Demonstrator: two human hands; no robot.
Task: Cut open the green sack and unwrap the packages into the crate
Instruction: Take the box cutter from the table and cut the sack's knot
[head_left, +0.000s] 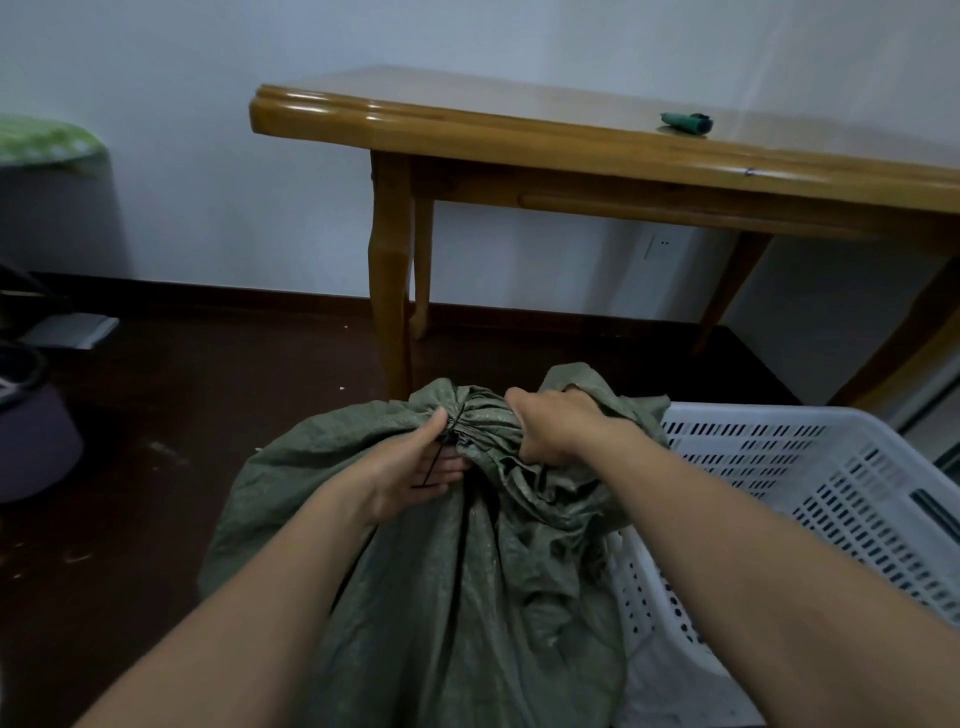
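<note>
A full green woven sack stands on the dark floor in front of me. Its gathered neck is bound by a thin black tie. My right hand grips the bunched neck from the right. My left hand holds the sack just left of the tie, thumb up against the cloth, with the tie's loose black end lying across its palm. A white perforated plastic crate stands right of the sack, touching it. The sack's contents are hidden.
A wooden table stands against the wall behind the sack. On its top lies a small dark green tool. A dark round container and a grey object with a green cover are at the left.
</note>
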